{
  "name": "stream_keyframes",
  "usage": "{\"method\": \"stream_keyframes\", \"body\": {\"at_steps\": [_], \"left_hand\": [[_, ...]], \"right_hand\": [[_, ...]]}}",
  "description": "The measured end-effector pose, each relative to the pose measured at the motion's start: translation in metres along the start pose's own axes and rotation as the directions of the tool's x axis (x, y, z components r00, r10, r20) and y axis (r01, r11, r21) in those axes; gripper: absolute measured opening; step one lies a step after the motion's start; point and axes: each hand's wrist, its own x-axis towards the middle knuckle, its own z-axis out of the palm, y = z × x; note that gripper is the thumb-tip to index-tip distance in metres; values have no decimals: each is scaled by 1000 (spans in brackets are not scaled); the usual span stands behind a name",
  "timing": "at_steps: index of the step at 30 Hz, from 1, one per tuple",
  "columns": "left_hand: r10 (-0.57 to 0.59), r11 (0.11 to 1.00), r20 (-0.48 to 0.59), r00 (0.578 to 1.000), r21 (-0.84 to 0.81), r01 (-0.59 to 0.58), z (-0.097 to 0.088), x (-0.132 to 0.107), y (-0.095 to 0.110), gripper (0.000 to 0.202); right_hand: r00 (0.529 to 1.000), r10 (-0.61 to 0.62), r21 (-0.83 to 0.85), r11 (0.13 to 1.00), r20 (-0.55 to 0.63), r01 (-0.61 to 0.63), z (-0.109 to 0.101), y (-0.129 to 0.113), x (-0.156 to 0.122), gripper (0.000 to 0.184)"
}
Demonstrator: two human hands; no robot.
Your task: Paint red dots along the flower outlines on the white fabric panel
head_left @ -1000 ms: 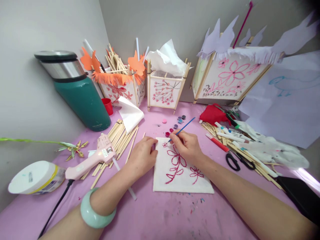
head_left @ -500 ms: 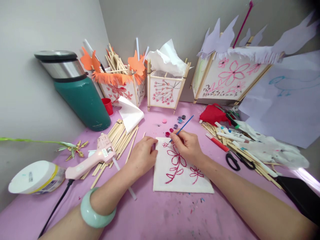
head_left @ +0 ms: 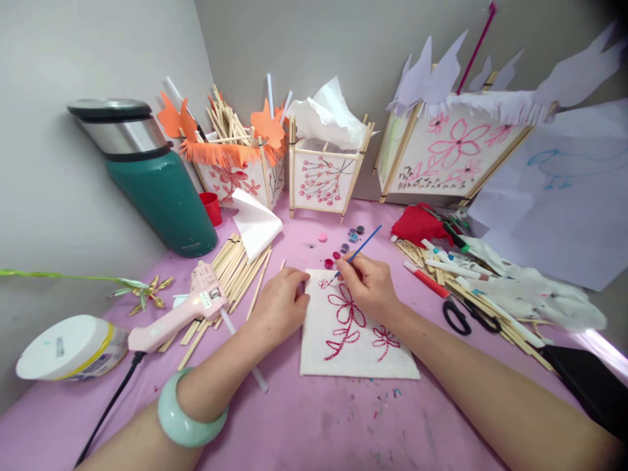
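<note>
A white paper square (head_left: 360, 356) with red painted flowers lies on the pink table (head_left: 304, 425). My right hand (head_left: 370, 284) pinches a thin blue paintbrush (head_left: 366, 243), whose tip touches a small red flower near the paper's top left corner. My left hand (head_left: 279, 307), fingers curled, presses on the paper's left edge and holds it flat. A pale green bangle (head_left: 184, 418) sits on my left wrist. Small open paint pots (head_left: 343, 248) stand just beyond the paper.
A pink glue gun (head_left: 181, 314) and a bundle of wooden sticks (head_left: 230, 268) lie to the left, near a green flask (head_left: 157, 183) and a white tape roll (head_left: 69, 347). Paper lanterns (head_left: 324, 173) line the back wall. Markers (head_left: 441, 268) and black scissors (head_left: 458, 317) lie right.
The brush handle has shifted very slightly as my right hand works at the small flower. My left hand has stayed put.
</note>
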Motion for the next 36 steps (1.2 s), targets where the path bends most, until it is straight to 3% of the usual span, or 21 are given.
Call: {"method": "stream_keyframes", "body": {"at_steps": [11,25,36], "left_hand": [[4,1000,-3,1000,-6,-4,1,0,1,30],[9,1000,1,1000,-7,-9,1,0,-1,30],[-5,1000,2,1000,-9,5,0,0,1,30]], "right_hand": [[1000,-14,17,1000,-8,14,0,-1,1,26],[995,-52,87,995,86,45,1,-1,0,28],[999,-13,49,999,40,12,2,0,0,24]]}}
